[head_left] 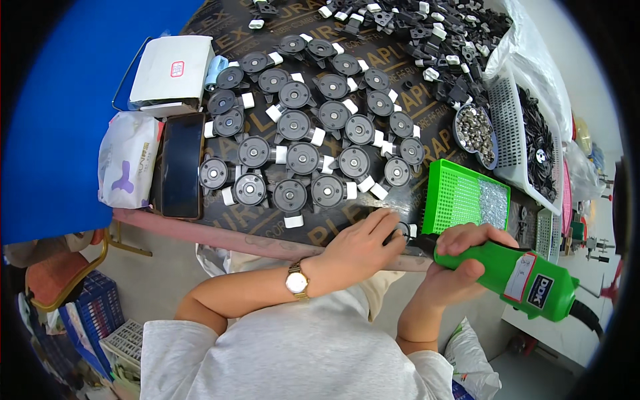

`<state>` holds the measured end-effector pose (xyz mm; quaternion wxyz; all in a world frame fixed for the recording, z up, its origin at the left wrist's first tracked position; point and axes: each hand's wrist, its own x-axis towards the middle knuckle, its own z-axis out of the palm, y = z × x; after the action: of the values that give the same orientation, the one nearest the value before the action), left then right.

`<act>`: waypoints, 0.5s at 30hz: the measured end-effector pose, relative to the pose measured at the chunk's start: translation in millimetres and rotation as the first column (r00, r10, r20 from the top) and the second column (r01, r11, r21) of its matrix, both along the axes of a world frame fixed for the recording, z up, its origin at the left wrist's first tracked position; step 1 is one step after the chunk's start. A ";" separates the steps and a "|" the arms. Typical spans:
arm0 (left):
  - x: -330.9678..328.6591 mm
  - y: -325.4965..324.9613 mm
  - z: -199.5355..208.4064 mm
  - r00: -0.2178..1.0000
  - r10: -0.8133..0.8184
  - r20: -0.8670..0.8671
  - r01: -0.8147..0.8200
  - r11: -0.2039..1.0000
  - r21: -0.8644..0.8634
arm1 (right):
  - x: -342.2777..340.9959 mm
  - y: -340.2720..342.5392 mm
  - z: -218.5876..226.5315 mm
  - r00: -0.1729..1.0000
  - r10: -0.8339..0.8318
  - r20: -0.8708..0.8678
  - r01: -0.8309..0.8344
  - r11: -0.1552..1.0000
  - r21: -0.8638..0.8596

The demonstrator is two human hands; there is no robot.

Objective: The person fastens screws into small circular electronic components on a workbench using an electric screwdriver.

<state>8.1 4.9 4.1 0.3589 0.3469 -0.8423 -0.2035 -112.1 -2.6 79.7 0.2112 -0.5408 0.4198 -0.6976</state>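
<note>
My right hand (460,263) grips a green electric screwdriver (513,273), its tip pointing left at the table's near edge. My left hand (363,243), a gold watch on its wrist, rests on a small round black part (402,231) right at the screwdriver's tip; my fingers cover most of that part. Just beyond my hands lie several rows of round dark grey parts with white tabs (303,159) on the dark board table (267,230).
A green mesh basket (460,197) with small screws stands right of my hands. A bowl of metal pieces (475,130) and a white basket (517,143) of black parts sit further right. Loose black and white parts (427,27) are piled at the back. A phone (181,165), tissue pack (127,160) and white box (172,70) lie at left.
</note>
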 end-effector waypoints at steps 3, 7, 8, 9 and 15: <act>1.5 11.6 3.0 0.996 0.026 0.087 -0.028 0.999 0.020 | -8.7 3.0 1.7 0.995 0.099 -0.001 -0.099 0.994 0.038; 6.0 19.4 -7.5 0.999 0.031 0.017 -0.032 0.999 0.042 | -33.0 5.1 9.0 0.928 0.340 0.155 -0.320 0.937 -0.141; 11.8 18.5 -5.0 1.000 0.010 -0.025 -0.009 0.999 0.031 | -39.4 7.7 13.8 0.916 0.340 0.214 -0.308 0.936 -0.168; 23.1 21.9 1.1 1.000 0.027 -0.005 -0.026 0.999 0.034 | -46.0 9.9 18.8 0.935 0.284 0.214 -0.254 0.955 -0.156; 185.9 67.0 7.2 0.878 0.176 -0.445 0.409 0.210 0.888 | -96.3 16.3 9.9 0.954 0.118 0.274 -0.094 0.990 -0.102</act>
<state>194.1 71.9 11.4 0.2312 0.3673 -0.4410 -0.7856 -208.4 13.7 89.6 0.2815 -0.4675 0.3252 -0.7724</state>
